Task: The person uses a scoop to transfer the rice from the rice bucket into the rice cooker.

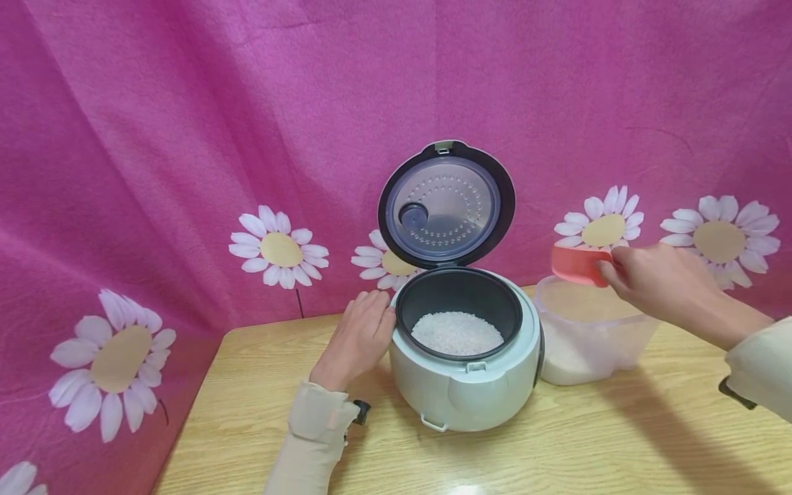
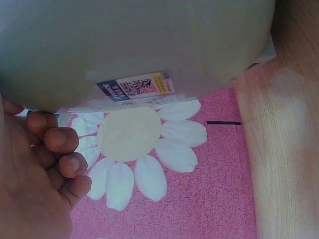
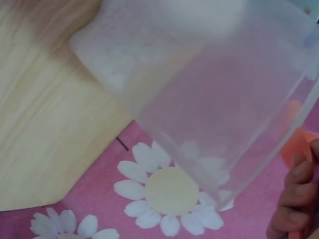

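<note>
My right hand [image 1: 665, 282] grips a red-orange scoop [image 1: 575, 265] and holds it over the rim of a translucent plastic container [image 1: 594, 350]. White grains are heaped low inside that container. In the right wrist view the curled fingers [image 3: 299, 194] wrap the scoop's handle, beyond the container's wall. My left hand [image 1: 361, 337] rests against the left side of a pale green rice cooker [image 1: 460, 392], near its rim, with the fingers loosely curled. The cooker's lid [image 1: 445, 206] is raised. White rice [image 1: 458, 333] lies in the bottom of the dark inner pot [image 1: 458, 285].
The cooker and the container stand side by side on a light wooden table [image 1: 247, 399]. A magenta cloth [image 1: 309, 103] with white daisies hangs right behind them and along the left. A sticker with a square code [image 2: 137, 88] is on the cooker's side.
</note>
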`<action>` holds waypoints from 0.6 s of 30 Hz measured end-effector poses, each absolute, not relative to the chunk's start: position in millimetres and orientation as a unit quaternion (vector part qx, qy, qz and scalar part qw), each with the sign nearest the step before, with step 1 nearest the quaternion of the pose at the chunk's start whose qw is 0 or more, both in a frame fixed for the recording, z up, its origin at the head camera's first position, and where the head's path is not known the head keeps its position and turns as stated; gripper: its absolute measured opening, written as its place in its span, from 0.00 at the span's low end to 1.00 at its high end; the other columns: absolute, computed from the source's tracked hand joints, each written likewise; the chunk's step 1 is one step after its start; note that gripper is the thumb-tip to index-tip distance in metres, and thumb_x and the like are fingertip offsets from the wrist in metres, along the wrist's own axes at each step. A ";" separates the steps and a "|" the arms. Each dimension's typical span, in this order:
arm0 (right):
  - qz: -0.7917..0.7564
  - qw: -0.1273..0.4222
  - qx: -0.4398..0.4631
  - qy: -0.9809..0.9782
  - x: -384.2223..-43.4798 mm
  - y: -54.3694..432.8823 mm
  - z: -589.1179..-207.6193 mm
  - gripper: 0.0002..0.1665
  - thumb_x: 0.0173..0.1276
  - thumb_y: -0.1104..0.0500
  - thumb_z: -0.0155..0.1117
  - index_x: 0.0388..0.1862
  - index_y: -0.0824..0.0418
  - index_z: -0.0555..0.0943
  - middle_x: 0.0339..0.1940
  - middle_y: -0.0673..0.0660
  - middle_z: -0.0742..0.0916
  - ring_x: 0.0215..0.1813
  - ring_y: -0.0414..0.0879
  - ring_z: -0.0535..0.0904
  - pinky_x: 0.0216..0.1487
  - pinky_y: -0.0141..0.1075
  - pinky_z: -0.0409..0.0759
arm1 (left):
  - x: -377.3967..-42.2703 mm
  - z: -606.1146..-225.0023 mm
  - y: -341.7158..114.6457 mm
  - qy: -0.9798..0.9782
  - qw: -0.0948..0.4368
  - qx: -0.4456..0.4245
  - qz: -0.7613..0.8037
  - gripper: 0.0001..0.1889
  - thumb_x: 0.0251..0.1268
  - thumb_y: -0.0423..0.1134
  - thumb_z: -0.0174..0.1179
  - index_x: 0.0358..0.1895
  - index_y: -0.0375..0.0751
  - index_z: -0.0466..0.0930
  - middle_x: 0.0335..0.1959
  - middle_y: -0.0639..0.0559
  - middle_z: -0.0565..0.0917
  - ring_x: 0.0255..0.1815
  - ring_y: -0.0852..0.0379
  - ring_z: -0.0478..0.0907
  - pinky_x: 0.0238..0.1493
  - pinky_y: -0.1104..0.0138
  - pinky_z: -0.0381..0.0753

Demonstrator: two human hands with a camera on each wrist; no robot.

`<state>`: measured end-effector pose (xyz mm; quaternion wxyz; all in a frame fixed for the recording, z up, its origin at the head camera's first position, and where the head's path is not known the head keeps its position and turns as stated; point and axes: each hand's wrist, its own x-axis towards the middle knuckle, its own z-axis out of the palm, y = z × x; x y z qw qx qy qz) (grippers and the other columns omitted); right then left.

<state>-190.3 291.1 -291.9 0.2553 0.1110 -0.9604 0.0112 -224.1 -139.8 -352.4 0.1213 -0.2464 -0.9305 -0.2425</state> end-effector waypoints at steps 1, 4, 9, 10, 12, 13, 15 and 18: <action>0.010 0.253 0.108 -0.961 -190.3 292.6 -292.4 0.20 0.69 0.59 0.58 0.17 0.53 0.66 0.13 0.48 0.65 0.17 0.44 0.60 0.18 0.37 0.56 | -224.1 -352.4 -139.7 -0.931 0.122 -0.246 -0.242 0.09 0.77 0.46 0.46 0.43 0.46 0.72 0.33 0.52 0.72 0.43 0.56 0.68 0.50 0.61 0.70; 0.012 0.244 0.103 -0.964 -189.7 296.6 -293.7 0.20 0.70 0.58 0.57 0.17 0.53 0.66 0.13 0.48 0.65 0.18 0.44 0.61 0.19 0.37 0.57 | -224.1 -352.4 -139.6 -0.931 0.123 -0.247 -0.240 0.09 0.77 0.46 0.46 0.43 0.46 0.72 0.33 0.52 0.71 0.43 0.56 0.68 0.50 0.62 0.70; 0.013 0.251 0.098 -0.963 -186.3 302.4 -296.1 0.22 0.69 0.58 0.57 0.16 0.54 0.64 0.12 0.48 0.64 0.18 0.44 0.60 0.20 0.38 0.57 | -224.4 -352.6 -139.5 -0.930 0.126 -0.250 -0.238 0.09 0.77 0.45 0.45 0.42 0.46 0.72 0.32 0.52 0.71 0.42 0.56 0.68 0.49 0.62 0.70; 0.013 0.252 0.096 -0.963 -185.5 303.4 -296.6 0.22 0.69 0.58 0.57 0.16 0.54 0.63 0.13 0.48 0.63 0.18 0.44 0.59 0.20 0.38 0.57 | -224.5 -352.7 -139.5 -0.930 0.126 -0.249 -0.238 0.09 0.77 0.45 0.45 0.42 0.46 0.72 0.32 0.52 0.71 0.42 0.56 0.68 0.49 0.62 0.70; 0.013 0.254 0.090 -0.963 -183.9 305.2 -297.8 0.22 0.69 0.57 0.56 0.16 0.53 0.63 0.13 0.48 0.63 0.18 0.44 0.59 0.20 0.38 0.56 | -224.8 -352.8 -139.6 -0.930 0.127 -0.249 -0.238 0.09 0.77 0.45 0.45 0.42 0.46 0.72 0.32 0.52 0.71 0.42 0.56 0.68 0.49 0.62 0.70; 0.014 0.253 0.089 -0.963 -183.1 306.2 -298.3 0.22 0.69 0.58 0.56 0.16 0.53 0.63 0.13 0.48 0.63 0.18 0.44 0.59 0.20 0.38 0.56 | -224.9 -352.7 -139.6 -0.930 0.127 -0.249 -0.238 0.10 0.77 0.45 0.45 0.42 0.46 0.72 0.32 0.52 0.71 0.42 0.56 0.68 0.49 0.62 0.70; 0.014 0.249 0.086 -0.965 -181.1 307.6 -299.7 0.22 0.69 0.58 0.57 0.15 0.53 0.63 0.13 0.47 0.63 0.18 0.43 0.59 0.20 0.37 0.55 | -224.9 -352.6 -139.6 -0.930 0.127 -0.249 -0.238 0.09 0.77 0.45 0.45 0.42 0.46 0.72 0.32 0.52 0.71 0.42 0.55 0.68 0.49 0.62 0.70; 0.014 0.231 0.080 -0.970 -178.2 309.8 -302.9 0.23 0.69 0.57 0.58 0.15 0.52 0.63 0.12 0.46 0.63 0.19 0.43 0.58 0.20 0.36 0.54 | -224.8 -352.8 -139.6 -0.930 0.126 -0.249 -0.240 0.09 0.77 0.45 0.45 0.42 0.46 0.72 0.32 0.52 0.71 0.42 0.55 0.68 0.49 0.62 0.70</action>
